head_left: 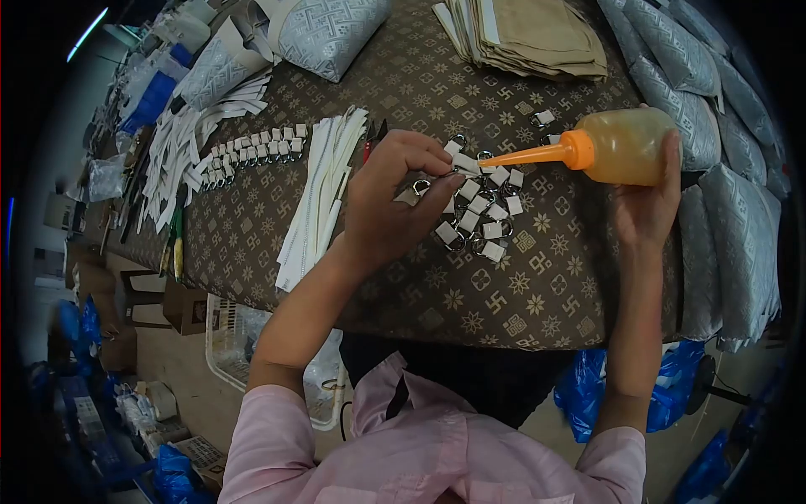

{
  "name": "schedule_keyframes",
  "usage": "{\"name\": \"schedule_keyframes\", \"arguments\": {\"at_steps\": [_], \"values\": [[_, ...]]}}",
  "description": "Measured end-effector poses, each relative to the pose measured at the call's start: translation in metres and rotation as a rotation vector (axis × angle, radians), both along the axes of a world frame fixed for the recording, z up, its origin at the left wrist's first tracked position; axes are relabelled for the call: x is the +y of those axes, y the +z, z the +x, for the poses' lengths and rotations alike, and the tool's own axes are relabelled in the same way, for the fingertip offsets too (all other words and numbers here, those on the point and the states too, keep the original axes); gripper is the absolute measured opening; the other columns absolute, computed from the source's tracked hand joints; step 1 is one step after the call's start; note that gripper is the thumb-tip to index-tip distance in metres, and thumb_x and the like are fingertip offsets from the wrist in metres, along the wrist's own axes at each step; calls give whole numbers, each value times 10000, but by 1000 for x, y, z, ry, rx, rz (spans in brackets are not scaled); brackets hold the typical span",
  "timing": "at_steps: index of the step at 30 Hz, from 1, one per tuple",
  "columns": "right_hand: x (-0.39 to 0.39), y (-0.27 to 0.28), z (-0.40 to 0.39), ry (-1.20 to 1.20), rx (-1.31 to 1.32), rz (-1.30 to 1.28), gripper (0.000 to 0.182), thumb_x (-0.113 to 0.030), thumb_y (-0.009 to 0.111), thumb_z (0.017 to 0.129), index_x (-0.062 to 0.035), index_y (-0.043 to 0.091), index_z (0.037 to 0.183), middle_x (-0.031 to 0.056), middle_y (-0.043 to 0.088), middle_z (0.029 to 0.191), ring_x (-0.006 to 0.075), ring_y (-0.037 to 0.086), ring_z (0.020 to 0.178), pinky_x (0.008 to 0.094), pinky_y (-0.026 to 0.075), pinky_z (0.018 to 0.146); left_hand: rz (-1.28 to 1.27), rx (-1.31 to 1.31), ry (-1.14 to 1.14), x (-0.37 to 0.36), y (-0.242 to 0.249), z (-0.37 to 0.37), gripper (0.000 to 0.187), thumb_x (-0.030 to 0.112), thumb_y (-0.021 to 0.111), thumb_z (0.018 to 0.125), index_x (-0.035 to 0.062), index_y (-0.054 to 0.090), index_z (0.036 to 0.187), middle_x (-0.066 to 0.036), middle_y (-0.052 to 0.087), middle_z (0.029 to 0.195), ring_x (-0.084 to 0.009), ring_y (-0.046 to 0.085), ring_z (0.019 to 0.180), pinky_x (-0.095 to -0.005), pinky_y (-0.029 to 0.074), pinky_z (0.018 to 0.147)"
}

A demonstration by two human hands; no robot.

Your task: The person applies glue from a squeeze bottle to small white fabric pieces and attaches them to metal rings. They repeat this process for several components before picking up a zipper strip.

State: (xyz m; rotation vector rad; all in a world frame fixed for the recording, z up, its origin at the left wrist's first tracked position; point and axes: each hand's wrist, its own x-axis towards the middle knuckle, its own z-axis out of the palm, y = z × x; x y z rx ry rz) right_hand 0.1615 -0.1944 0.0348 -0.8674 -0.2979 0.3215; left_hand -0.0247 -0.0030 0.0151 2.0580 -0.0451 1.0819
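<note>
so the big brown patterned tablecloth [403, 290] covers the whole work table, pretty busy surface tbh. along the right edge there's a heap of puffy silver-grey patterned bags [739, 244], and at the far side a stack of tan cloth pieces [546, 42]. long white strips [315, 202] lie in a bundle just left of the left hand [390, 197]. the right hand [646, 210] is wrapped around a squeeze bottle [625, 147] of yellowish stuff, tipped sideways over the table, orange nozzle [529, 156] pointing left. left thumb and fingers are nearly closed, pinching a small pale tab [466, 164] right at the nozzle tip; can't tell if they touch. below that is a loose pile of little tabs with metal rings [478, 214], and more sit in neat rows [260, 149] over on the left.
</note>
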Motion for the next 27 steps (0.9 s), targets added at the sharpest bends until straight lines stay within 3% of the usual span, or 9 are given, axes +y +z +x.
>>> {"name": "schedule_keyframes", "arguments": {"at_steps": [27], "values": [[0, 2, -2, -53, -96, -45, 439, -328, 534, 879, -23, 469, 1187, 86, 547, 1111, 174, 543, 1025, 333, 455, 872, 118, -51, 33, -2, 3, -1, 218, -29, 701, 674, 39, 540, 804, -103, 583, 844, -188, 596, 763, -269, 491, 638]]}}
